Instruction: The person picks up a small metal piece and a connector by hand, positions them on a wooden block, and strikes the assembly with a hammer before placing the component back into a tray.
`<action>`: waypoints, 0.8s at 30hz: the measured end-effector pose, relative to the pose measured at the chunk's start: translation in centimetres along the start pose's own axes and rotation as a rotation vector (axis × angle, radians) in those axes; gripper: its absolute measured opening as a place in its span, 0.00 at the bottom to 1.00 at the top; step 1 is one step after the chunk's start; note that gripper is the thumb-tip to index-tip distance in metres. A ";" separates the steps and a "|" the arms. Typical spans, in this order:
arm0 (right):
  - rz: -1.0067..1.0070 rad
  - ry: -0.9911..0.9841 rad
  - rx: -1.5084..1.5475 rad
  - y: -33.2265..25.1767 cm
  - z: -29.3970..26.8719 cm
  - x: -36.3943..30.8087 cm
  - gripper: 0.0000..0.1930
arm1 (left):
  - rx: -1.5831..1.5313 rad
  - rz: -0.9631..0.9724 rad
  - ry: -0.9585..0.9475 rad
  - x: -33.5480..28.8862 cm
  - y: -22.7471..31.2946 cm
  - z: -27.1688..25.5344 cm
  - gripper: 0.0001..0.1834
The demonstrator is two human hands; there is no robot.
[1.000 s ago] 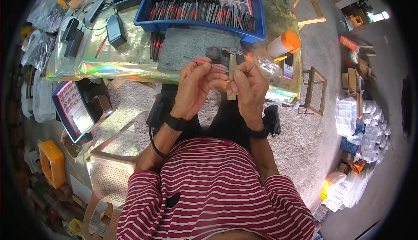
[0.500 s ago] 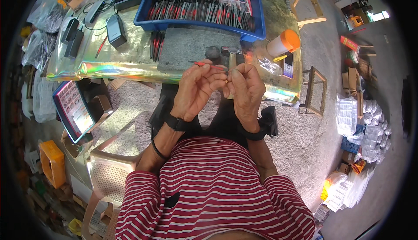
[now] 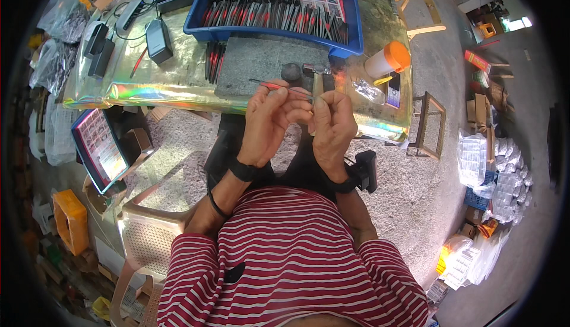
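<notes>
A thin, pen-like red stick with a dark tip (image 3: 278, 85) lies across the fingers of my left hand (image 3: 265, 119), which are closed around it. The fingers of my right hand (image 3: 333, 122) are pinched together at the stick's right end, and whatever small piece they hold there is hidden. Both hands are raised just off the table's near edge. Behind them a grey slab (image 3: 255, 60) bears a dark round lump (image 3: 291, 72) and a hammer (image 3: 318, 82) with a pale handle. Several similar red-and-black sticks (image 3: 214, 63) lie beside the slab's left edge.
A blue bin (image 3: 273, 32) full of red-and-black sticks stands behind the slab. To the right are an orange-lidded jar (image 3: 386, 60) and a clear plastic bag (image 3: 369, 92). Black power adapters (image 3: 158, 42) and cables lie at left. A plastic chair (image 3: 148, 238) stands lower left.
Both hands have shifted slightly; the right has moved a little left and its fingers are tighter together. The stick's dark tip now points further up and left.
</notes>
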State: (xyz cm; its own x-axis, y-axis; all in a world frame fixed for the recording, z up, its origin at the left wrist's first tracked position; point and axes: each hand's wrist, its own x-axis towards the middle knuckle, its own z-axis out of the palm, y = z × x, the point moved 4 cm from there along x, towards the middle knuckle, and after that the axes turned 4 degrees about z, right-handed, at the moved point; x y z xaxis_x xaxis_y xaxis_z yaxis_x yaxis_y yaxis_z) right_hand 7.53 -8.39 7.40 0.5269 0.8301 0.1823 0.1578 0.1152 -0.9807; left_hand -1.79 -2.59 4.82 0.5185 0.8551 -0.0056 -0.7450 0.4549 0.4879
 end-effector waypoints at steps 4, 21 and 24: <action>0.101 0.028 0.155 0.7 0.2 0.1 0.06 | 0.149 0.139 -0.059 -0.3 0.7 1.2 0.09; 0.567 -0.074 0.701 4.1 1.7 1.3 0.07 | 0.856 0.284 -0.028 2.4 1.6 -0.6 0.07; 0.573 -0.109 0.716 4.4 1.9 1.9 0.09 | 0.912 0.324 -0.053 3.4 1.4 -0.6 0.06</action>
State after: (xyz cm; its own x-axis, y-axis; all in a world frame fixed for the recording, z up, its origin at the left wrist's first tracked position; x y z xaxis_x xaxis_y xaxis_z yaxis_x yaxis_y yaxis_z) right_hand 7.60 -5.24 3.28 0.2778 0.9072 -0.3160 -0.6760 -0.0491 -0.7352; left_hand -1.30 1.14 5.01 0.3800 0.8827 0.2765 -0.2549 -0.1874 0.9486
